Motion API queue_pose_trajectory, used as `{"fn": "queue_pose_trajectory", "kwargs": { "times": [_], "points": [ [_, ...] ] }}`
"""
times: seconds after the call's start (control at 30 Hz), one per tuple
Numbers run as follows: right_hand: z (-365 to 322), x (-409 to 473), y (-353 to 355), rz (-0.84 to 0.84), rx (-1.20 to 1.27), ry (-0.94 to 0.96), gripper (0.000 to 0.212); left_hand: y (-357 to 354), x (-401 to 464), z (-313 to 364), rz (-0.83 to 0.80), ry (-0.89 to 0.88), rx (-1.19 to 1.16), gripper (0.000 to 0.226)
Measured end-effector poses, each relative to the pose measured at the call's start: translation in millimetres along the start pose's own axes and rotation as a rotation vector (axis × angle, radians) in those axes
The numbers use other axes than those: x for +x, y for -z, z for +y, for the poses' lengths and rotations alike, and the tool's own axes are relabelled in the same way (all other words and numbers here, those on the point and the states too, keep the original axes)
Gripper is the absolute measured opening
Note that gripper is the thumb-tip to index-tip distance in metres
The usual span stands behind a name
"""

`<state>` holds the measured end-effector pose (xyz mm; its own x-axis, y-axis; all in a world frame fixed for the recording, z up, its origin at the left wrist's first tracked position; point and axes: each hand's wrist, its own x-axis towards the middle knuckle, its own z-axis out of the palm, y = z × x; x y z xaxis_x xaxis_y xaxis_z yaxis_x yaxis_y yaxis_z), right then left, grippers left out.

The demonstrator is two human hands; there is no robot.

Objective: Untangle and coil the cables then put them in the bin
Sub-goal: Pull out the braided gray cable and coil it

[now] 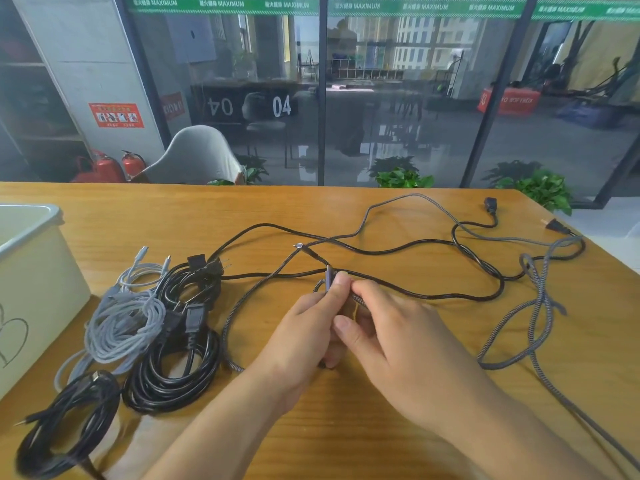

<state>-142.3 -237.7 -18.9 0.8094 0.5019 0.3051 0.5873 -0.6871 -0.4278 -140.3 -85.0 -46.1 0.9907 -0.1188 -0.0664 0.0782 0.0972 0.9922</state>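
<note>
Wooden table (346, 427) sits in front of big glass walls, and the pale bin (31, 289) stands at nine o'clock with nothing seen going into it yet. Beside the bin lie three cables that look coiled already: a light gray coil (124, 323), a thick black coil (173, 362) and a thin black coil (65, 424). In the middle, the left hand (304, 330) and right hand (391, 337) both pinch the gray braided cable (512, 327) near its plug, while it and the long black power cable (415, 289) sprawl crossed toward two o'clock, so I think about half the work is left.
</note>
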Motion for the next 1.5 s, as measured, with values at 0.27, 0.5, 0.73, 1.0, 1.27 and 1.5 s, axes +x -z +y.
{"fn": "queue_pose_trajectory", "kwargs": {
  "times": [0.27, 0.5, 0.73, 1.0, 1.27, 1.5],
  "points": [
    [-9, -4, 4, -0.036, 0.020, -0.031, 0.027, 3, 0, 4, 0.157, -0.046, -0.131, 0.041],
    [-10, -4, -3, -0.128, 0.195, -0.097, 0.034, 11, 0, 8, 0.261, -0.113, -0.066, 0.041],
    [-13, -4, -2, -0.320, 0.413, -0.113, 0.031, 7, 0, 7, 0.239, -0.140, -0.021, 0.040],
    [-7, -3, -8, -0.548, 0.578, -0.173, 0.037, 16, 3, 8, 0.221, -0.211, -0.133, 0.042],
    [1, 0, -18, -0.682, 0.714, -0.191, 0.040, 9, -1, 12, 0.169, -0.237, -0.220, 0.035],
    [8, 1, -27, -0.700, 0.716, -0.135, 0.041, 5, -5, 15, 0.080, -0.215, -0.253, 0.034]
  ]
}}
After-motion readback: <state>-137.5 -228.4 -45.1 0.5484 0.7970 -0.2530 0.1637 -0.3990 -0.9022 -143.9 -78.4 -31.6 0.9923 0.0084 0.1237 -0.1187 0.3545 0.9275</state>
